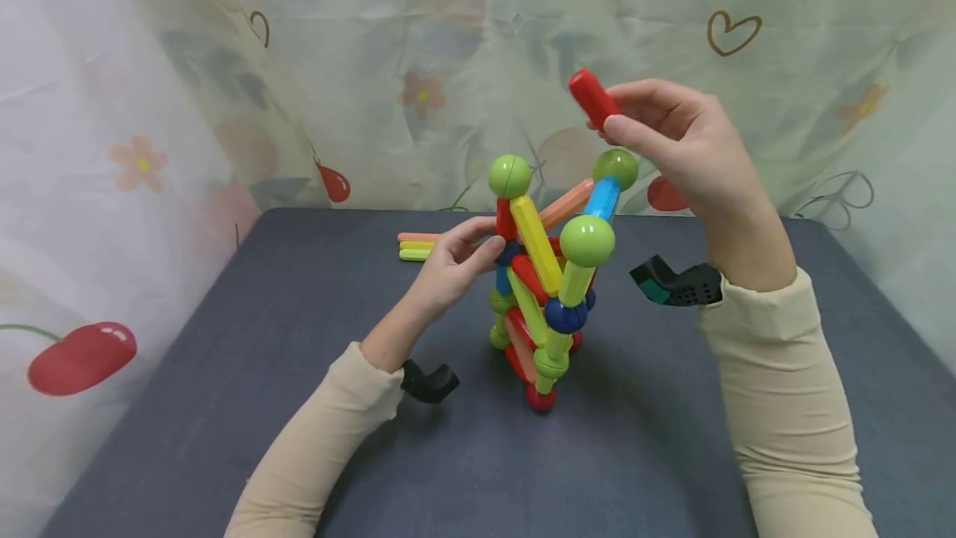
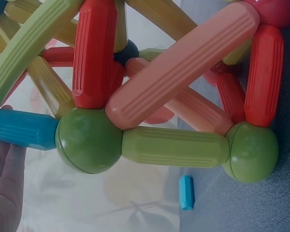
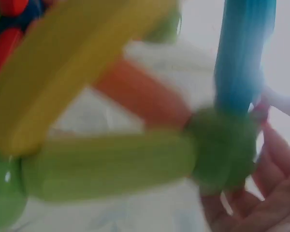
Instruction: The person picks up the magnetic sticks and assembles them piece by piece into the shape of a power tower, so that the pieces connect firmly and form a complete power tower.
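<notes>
A tall structure of magnetic sticks and balls [image 1: 530, 232] stands on the table, with green balls at its top corners. My left hand [image 1: 456, 260] holds its left side, thumb and fingertips at a dark blue ball [image 1: 510, 253]. The left wrist view shows some of those fingers [image 2: 9, 164] behind a blue stick [image 2: 24, 128]. Above the structure's right top, my right hand [image 1: 680, 135] pinches a short red magnetic stick [image 1: 593, 100] between thumb and fingers. Just below that hand is a green ball [image 1: 616, 168] joined to a blue stick [image 1: 602, 199].
Several loose sticks [image 1: 417, 246], pink, yellow and green, lie behind my left hand. A loose blue stick [image 2: 186, 192] shows in the left wrist view. A patterned cloth [image 1: 358, 81] hangs behind the dark grey table [image 1: 246, 405].
</notes>
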Tool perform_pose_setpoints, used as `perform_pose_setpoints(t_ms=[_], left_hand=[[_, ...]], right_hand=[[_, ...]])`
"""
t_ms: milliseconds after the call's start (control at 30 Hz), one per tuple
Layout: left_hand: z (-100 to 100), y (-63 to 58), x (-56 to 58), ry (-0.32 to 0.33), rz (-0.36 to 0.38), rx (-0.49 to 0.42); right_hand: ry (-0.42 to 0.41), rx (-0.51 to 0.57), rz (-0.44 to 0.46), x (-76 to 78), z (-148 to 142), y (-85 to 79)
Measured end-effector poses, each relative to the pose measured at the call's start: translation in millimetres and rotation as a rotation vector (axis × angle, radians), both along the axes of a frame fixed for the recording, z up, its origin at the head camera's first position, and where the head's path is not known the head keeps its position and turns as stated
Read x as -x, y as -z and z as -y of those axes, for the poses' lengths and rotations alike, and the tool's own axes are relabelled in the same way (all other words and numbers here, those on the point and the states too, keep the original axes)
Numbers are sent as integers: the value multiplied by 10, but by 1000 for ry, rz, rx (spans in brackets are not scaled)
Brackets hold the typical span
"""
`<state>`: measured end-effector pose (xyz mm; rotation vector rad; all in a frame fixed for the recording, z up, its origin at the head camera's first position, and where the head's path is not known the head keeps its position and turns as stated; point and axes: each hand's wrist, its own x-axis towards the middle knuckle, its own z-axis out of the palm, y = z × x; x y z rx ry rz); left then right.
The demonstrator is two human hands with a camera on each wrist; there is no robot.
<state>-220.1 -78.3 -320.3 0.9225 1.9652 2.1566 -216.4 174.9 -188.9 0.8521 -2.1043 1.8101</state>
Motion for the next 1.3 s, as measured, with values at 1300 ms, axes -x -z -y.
perform_pose_setpoints(t_ms=[1300], left_hand=[[503, 10, -124, -153, -4, -82]], right_hand=[[101, -416, 538, 790, 40, 1132]])
